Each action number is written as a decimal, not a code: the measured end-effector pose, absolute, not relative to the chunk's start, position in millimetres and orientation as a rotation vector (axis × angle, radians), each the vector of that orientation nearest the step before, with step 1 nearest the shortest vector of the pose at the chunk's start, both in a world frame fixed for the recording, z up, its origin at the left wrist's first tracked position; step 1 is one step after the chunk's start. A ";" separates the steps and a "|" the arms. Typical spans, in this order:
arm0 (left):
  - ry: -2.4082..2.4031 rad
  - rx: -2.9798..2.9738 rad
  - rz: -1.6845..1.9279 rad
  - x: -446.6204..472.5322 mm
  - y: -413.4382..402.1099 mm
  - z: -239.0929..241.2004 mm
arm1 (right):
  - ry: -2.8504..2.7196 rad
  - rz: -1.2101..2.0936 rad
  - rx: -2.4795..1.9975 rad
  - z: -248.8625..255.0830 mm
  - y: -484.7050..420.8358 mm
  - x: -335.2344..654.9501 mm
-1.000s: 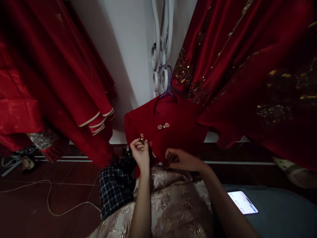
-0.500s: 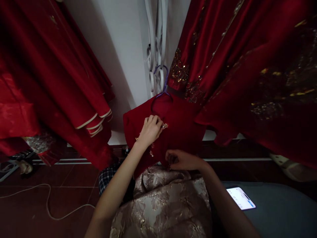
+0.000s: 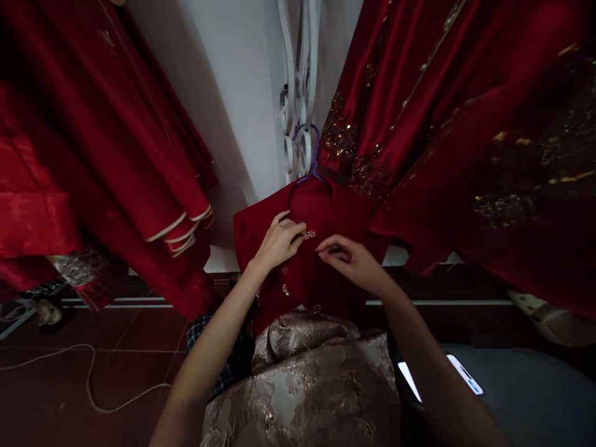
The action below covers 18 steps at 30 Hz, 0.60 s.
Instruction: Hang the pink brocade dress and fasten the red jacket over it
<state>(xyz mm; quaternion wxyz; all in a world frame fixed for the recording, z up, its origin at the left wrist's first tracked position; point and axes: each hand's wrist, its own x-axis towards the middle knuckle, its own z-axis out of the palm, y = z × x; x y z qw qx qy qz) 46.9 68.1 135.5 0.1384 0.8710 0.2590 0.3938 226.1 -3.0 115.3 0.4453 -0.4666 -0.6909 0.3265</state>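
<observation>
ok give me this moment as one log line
left hand: fingertips at jewelled clasp | right hand: on red garment beside clasp | garment on purple hanger | phone lit, lower right

Both bare forearms reach forward and converge; left hand [image 3: 278,243] and right hand [image 3: 352,262] curl, fingertips pinched, almost meeting.

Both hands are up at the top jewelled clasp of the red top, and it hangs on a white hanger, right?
Not quite. The hanger is purple, not white; the head view shows it against the white wall. The rest holds: the left hand and right hand are both at the top jewelled clasp of the red top.
</observation>
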 end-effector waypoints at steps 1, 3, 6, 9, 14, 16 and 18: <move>0.748 2.495 1.139 47.8 67.1 136.1 | -1.643 0.759 -1.130 122.7 3.4 220.9; 0.762 2.418 1.170 50.0 64.1 136.6 | -1.525 0.709 -1.078 136.4 17.0 207.3; 0.826 2.360 1.282 51.3 60.6 133.0 | -1.438 0.703 -1.120 147.3 34.9 186.2; 1.110 2.438 1.419 46.1 61.7 124.7 | -1.390 0.481 -1.389 143.4 44.1 178.3; 1.795 2.294 1.591 27.7 71.1 121.8 | -1.272 0.068 -1.800 127.5 49.9 204.6; 1.903 2.257 1.602 18.9 77.1 127.6 | -1.287 0.001 -1.935 125.6 54.1 223.0; 1.910 2.236 1.611 7.7 86.0 134.8 | -1.348 -0.042 -2.056 128.1 58.5 244.0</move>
